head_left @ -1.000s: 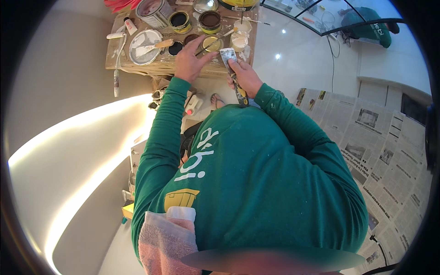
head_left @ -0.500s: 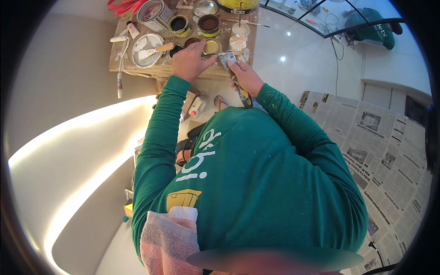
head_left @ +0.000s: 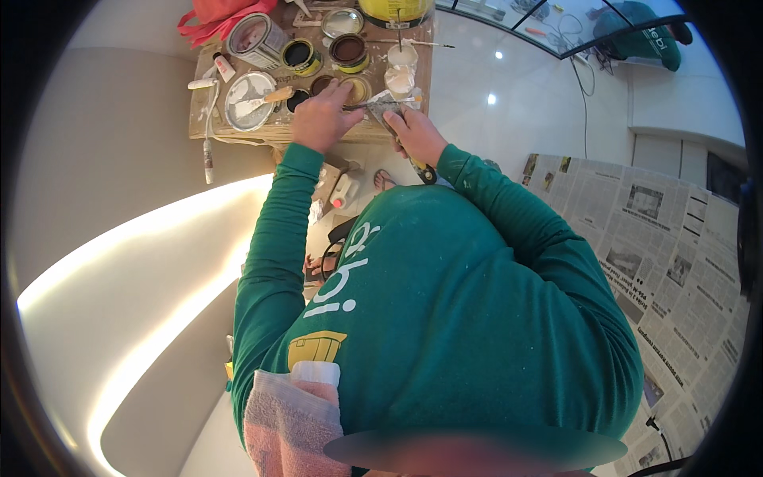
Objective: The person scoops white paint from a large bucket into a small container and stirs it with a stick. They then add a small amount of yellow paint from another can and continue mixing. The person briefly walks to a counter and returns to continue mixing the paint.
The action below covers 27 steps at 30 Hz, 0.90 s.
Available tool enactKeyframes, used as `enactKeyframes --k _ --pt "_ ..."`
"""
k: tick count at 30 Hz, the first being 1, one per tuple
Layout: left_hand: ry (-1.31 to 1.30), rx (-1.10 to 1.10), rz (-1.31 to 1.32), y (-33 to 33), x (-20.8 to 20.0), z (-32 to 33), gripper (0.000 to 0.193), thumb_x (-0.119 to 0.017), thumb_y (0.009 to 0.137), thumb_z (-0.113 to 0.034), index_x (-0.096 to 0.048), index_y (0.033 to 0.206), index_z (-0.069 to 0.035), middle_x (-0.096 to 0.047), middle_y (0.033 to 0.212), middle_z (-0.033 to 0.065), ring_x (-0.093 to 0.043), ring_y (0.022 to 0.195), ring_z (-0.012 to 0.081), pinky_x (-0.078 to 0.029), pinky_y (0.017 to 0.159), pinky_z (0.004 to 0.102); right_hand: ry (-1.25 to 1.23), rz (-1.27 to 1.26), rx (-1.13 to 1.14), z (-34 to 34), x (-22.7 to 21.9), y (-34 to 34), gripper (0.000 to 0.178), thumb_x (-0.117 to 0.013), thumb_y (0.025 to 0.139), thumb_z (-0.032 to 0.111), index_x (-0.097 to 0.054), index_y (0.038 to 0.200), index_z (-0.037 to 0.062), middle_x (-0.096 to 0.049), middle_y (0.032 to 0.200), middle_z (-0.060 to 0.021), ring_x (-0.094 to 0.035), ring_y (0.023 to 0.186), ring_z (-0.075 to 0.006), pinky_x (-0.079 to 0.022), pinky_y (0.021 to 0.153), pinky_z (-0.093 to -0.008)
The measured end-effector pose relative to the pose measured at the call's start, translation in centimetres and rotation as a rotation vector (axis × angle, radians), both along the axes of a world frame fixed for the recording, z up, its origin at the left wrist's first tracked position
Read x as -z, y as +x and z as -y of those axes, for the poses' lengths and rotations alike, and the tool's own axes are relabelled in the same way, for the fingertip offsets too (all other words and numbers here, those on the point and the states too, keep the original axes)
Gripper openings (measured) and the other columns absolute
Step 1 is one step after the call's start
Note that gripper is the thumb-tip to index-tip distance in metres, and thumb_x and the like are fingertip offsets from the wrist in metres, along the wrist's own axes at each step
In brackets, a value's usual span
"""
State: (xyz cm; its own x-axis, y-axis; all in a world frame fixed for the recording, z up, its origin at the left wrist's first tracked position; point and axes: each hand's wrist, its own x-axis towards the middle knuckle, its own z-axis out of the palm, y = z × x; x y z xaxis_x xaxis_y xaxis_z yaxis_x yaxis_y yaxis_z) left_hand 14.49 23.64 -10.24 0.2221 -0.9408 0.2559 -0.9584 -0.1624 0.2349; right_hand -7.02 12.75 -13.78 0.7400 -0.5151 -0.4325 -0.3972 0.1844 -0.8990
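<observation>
My right hand (head_left: 419,137) is closed round a putty knife (head_left: 387,111) with a broad, smeared metal blade and a yellow-and-black handle. Its blade points away from me, over the near edge of the worktable (head_left: 286,133). My left hand (head_left: 319,119) reaches over that same edge, fingers curled and thumb close to the blade. A thin, dark-edged piece shows at its thumb, too small to name. Just beyond its fingertips lies a round gold-coloured lid (head_left: 358,89). A brown lid (head_left: 321,84) and a dark one (head_left: 297,100) sit beside this hand.
Open tins of black (head_left: 299,56) and brown paint (head_left: 349,51) stand farther back, near a large paint can (head_left: 257,40) and a yellow bucket (head_left: 395,11). A white lid (head_left: 250,102) carries a wooden-handled spatula (head_left: 275,95). Newspaper (head_left: 628,207) covers floor at right; a person (head_left: 638,36) crouches beyond.
My left hand has shifted slightly left and nearer me, off the gold lid's edge. The putty knife's blade has moved left and lower, its handle now more hidden by my right hand.
</observation>
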Motion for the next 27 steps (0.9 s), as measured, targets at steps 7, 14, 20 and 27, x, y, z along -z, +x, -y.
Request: enactKeyframes --k 7,14,20,27 --pt "0.116 0.042 0.035 -0.1 -1.2 0.5 0.063 -0.086 0.082 -0.046 -0.072 0.133 -0.012 -0.076 0.131 0.0156 -0.078 0.096 0.0339 -0.064 0.081 0.0441 -0.023 -0.037 0.010 0.0 -0.3 0.0 0.046 -0.056 0.112 0.043 -0.059 0.108 -0.0028 -0.067 0.069 -0.0111 -0.065 0.052 -0.0198 -0.052 0.051 -0.0366" --pt "0.121 0.073 0.075 -0.3 -0.6 0.7 0.058 -0.085 0.083 -0.045 -0.067 0.126 -0.010 -0.075 0.118 0.0160 -0.077 0.086 0.0324 -0.063 0.070 0.0426 -0.060 -0.052 -0.025 0.3 0.1 0.0 0.052 -0.055 0.111 0.044 -0.060 0.096 -0.0049 -0.069 0.068 -0.0124 -0.066 0.051 -0.0220 -0.053 0.051 -0.0382" --pt "0.144 0.124 0.132 -0.3 0.2 0.5 0.049 -0.077 0.091 -0.046 -0.058 0.118 -0.010 -0.068 0.130 0.0349 -0.079 0.079 0.0361 -0.064 0.065 0.0431 -0.105 -0.075 -0.039 0.4 -0.2 0.1 0.051 -0.056 0.112 0.043 -0.065 0.097 -0.0047 -0.065 0.065 -0.0096 -0.061 0.049 -0.0185 -0.050 0.049 -0.0357" --pt "0.134 0.154 0.132 -0.4 1.1 0.0 0.043 -0.074 0.096 -0.043 -0.056 0.118 -0.011 -0.061 0.137 0.0418 -0.079 0.077 0.0382 -0.064 0.062 0.0438 -0.171 -0.110 -0.029 0.3 -0.6 0.1 0.058 -0.055 0.111 0.047 -0.065 0.086 -0.0045 -0.070 0.065 -0.0141 -0.068 0.052 -0.0255 -0.055 0.056 -0.0420"
